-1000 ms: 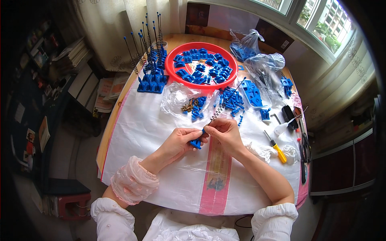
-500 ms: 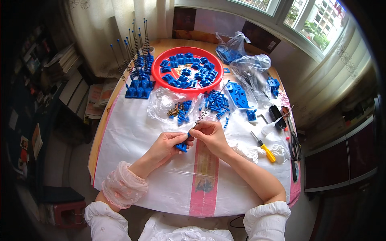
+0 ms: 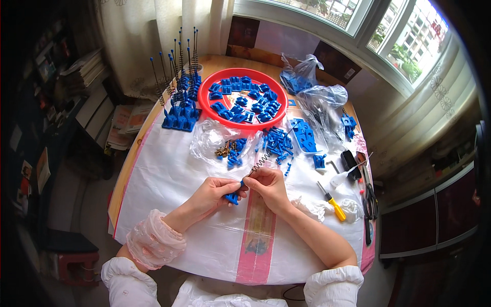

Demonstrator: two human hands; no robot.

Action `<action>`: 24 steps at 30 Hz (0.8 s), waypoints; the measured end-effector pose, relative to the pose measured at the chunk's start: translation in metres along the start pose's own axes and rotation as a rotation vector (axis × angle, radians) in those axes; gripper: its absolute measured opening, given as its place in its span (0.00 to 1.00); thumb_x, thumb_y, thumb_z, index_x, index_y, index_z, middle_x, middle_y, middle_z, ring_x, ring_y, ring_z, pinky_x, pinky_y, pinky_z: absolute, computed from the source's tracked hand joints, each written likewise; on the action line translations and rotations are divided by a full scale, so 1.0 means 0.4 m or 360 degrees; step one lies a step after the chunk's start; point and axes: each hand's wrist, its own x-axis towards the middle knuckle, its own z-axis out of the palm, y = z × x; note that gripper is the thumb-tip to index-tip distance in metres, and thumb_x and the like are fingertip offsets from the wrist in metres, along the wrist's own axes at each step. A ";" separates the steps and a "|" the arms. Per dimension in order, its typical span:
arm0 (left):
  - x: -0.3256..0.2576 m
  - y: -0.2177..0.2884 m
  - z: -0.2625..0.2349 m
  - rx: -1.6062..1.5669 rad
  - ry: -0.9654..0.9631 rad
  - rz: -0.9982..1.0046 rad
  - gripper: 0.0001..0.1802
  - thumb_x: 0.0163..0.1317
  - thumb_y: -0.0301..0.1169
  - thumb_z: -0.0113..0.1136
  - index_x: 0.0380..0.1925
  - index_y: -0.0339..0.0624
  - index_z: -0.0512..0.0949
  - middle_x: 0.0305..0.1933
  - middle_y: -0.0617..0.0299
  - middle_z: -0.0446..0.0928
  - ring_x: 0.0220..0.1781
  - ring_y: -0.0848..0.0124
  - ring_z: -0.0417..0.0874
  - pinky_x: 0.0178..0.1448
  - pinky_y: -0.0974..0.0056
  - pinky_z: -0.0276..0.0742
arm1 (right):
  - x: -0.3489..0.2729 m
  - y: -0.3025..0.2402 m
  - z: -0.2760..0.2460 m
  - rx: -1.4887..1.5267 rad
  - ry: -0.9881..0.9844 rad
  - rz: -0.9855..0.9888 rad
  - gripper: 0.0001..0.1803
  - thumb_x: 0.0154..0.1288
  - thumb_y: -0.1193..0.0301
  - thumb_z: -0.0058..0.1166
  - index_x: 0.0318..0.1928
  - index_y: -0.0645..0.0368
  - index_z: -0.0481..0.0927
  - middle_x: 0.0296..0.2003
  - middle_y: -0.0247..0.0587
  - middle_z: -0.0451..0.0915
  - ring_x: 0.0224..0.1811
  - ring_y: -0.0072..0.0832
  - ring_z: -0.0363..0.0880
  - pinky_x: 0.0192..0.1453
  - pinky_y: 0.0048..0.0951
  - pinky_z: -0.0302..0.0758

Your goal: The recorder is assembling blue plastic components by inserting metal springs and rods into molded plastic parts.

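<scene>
My left hand [image 3: 214,195] is closed on a small blue plastic part [image 3: 232,198], whose lower end sticks out below the fingers. Thumb and fingers of my right hand [image 3: 271,189] pinch the lower end of a thin dark coil spring [image 3: 262,161] right where it meets the blue part. The spring slants up and away to the right. My fingertips touch there and hide the joint between the two. Just beyond my hands lie a pile of blue plastic pegs [image 3: 279,144] and a clear bag [image 3: 203,146] with brass-coloured screws [image 3: 226,147] and small blue pieces.
A red round tray [image 3: 240,126] holds several blue parts. Blue blocks [image 3: 179,120] with upright springs stand at the far left. To the right are a clear tub [image 3: 309,149] of blue parts, plastic bags [image 3: 323,97], a yellow-handled screwdriver [image 3: 336,209] and scissors [image 3: 371,202].
The whole view has shifted slightly, with the table items appearing a little lower. Both hands keep the same pinch on the blue part and the spring.
</scene>
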 end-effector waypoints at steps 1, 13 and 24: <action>-0.002 -0.001 0.000 -0.0009 0.0001 0.0001 0.13 0.71 0.32 0.56 0.48 0.33 0.81 0.40 0.58 0.83 0.40 0.75 0.83 0.44 0.71 0.78 | 0.000 0.001 0.001 0.0019 -0.0005 0.0007 0.06 0.64 0.76 0.62 0.33 0.68 0.81 0.29 0.39 0.84 0.32 0.21 0.81 0.38 0.23 0.76; 0.003 -0.003 -0.005 0.0062 -0.0010 -0.0006 0.14 0.71 0.32 0.56 0.48 0.33 0.81 0.39 0.58 0.83 0.39 0.77 0.82 0.39 0.73 0.76 | -0.004 -0.002 0.000 0.0002 0.0002 0.0053 0.06 0.65 0.77 0.61 0.34 0.69 0.81 0.30 0.42 0.84 0.34 0.24 0.84 0.41 0.25 0.80; 0.004 -0.003 -0.002 0.0060 -0.0018 0.0024 0.14 0.71 0.33 0.56 0.47 0.34 0.82 0.39 0.59 0.84 0.37 0.79 0.82 0.36 0.75 0.75 | -0.001 0.001 -0.005 -0.0005 -0.0005 0.0050 0.06 0.65 0.77 0.61 0.34 0.69 0.80 0.31 0.41 0.85 0.34 0.23 0.83 0.41 0.24 0.79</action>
